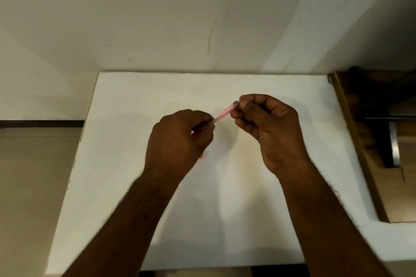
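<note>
Pen [221, 114]: hovering above the middle of the white table [126, 186], slanting up toward the table's far right corner and touching no part of the tabletop. Gripping its lower, redder end with the left hand [180, 137], fingers curled round the barrel, probably to stop it turning. Pinching the upper end with the right hand [267, 126], thumb and forefinger closing on a small greyish tip [236, 103], the other fingers curling toward the palm. Seemingly twisting or pulling at that tip, judging by the opposed grips. Working above the table's middle, likely so that any loose part is dropping onto the tabletop and not past its edge. Also showing a bit of orange [201, 156] under the left hand, toward the table's front edge; cannot tell whether pen end or separate cap. Just off the table's right edge, glimpsing a wooden piece of furniture [351, 141].
</note>
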Available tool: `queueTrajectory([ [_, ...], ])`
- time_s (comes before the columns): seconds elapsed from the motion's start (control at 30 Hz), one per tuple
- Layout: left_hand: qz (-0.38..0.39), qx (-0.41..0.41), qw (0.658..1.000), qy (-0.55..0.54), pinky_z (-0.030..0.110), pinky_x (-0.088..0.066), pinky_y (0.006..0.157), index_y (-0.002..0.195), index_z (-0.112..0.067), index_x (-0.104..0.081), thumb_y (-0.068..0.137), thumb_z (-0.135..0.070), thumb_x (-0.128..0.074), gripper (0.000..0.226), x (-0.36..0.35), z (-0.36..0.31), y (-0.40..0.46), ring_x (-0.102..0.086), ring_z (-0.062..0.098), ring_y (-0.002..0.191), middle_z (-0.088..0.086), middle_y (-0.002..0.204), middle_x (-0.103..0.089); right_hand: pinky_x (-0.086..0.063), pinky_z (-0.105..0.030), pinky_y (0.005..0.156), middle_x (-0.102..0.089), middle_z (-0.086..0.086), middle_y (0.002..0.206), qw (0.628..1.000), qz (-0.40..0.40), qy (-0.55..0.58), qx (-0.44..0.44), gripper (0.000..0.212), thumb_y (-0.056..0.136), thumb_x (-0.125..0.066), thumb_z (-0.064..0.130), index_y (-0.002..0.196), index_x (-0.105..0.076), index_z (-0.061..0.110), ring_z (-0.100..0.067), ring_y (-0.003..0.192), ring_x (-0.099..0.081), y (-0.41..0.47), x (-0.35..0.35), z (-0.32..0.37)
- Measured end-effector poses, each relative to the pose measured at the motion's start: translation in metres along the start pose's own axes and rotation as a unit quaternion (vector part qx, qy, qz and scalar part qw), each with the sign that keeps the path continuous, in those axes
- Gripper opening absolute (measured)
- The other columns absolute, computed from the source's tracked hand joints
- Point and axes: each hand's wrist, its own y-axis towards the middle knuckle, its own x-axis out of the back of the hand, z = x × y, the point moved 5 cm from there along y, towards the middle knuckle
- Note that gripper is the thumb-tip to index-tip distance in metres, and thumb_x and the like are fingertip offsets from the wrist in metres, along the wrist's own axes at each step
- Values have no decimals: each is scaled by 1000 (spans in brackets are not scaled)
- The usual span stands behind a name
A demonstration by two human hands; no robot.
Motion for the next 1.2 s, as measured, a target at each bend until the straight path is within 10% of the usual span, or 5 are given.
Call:
queueTrajectory([
  [1.2, -6, -67, 995, 79, 36, -54, 68, 99, -29, -75, 91, -29, -65, 12, 9, -6, 0, -66, 15, 77, -9, 83, -72, -61, -27, 78, -80, -12, 91, 999, 25, -16, -31, 9, 95, -65, -1, 99, -73, 1, -22, 83, -78, 2, 1, -5],
])
